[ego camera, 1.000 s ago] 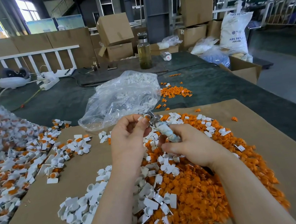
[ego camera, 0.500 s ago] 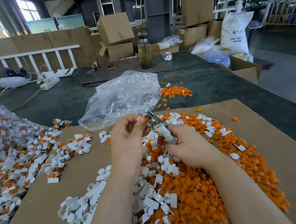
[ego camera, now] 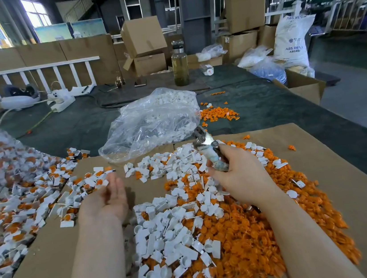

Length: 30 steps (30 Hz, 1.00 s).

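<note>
My right hand (ego camera: pixel 241 178) grips a metal tool (ego camera: pixel 203 139) by its tape-wrapped handle, the head pointing up and away over the parts. My left hand (ego camera: pixel 107 200) is off to the left of it, palm turned up, fingers loose and blurred, with nothing seen in it. Its fingertips are at the edge of a spread of white pieces with orange inserts (ego camera: pixel 23 206). Between and below my forearms lies a heap of orange caps (ego camera: pixel 249 235) with loose white pieces (ego camera: pixel 174 233) on top, all on a brown cardboard sheet (ego camera: pixel 359 185).
A clear plastic bag (ego camera: pixel 152 122) of white parts lies behind the cardboard on the dark table. A small heap of orange caps (ego camera: pixel 216 113) sits to its right. Further back stand a glass bottle (ego camera: pixel 180 67), a power strip (ego camera: pixel 61 103) and an open cardboard box (ego camera: pixel 306 90).
My left hand left the tool's head and swung left, opening beside the assembled pieces. My right hand kept hold of the tool and shifted slightly right.
</note>
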Tool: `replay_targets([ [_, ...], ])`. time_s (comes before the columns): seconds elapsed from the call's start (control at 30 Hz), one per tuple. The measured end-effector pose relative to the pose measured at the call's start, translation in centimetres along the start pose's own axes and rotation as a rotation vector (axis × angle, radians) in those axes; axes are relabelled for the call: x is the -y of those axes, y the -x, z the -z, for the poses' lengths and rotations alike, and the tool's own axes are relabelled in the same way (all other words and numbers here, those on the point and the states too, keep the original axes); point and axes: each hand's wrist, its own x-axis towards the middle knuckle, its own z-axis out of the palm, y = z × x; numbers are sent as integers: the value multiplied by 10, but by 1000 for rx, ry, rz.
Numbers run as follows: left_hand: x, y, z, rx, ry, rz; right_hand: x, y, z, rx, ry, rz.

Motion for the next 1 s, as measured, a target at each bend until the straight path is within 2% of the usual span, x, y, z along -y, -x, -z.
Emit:
replay_targets([
  [0.17,-9,-2,6,49,169,-60,-3,0,0,-55,31,-24],
  [0.27,-7,0,4,100,105,-38,-2,0,0,-65,51,-39],
  [0.33,2,7,-1,184,-156,9,-1,0,0,-68,53,-36],
  [0.47,38,31,-9,560,-992,37,3,1,-1,-35,46,11],
  [0.57,66,45,-7,781,-1238,87,8,1,-3,7,29,67],
  [0.73,78,49,-5,786,-1167,-46,13,0,-1,122,-28,99],
  [0.83,76,49,-6,789,-1126,-93,11,-1,4,158,43,100],
  [0.93,77,46,-10,669,-1109,-151,11,1,6,166,41,57],
  [1.0,78,47,-10,606,-1101,-169,11,2,3,106,27,58],
])
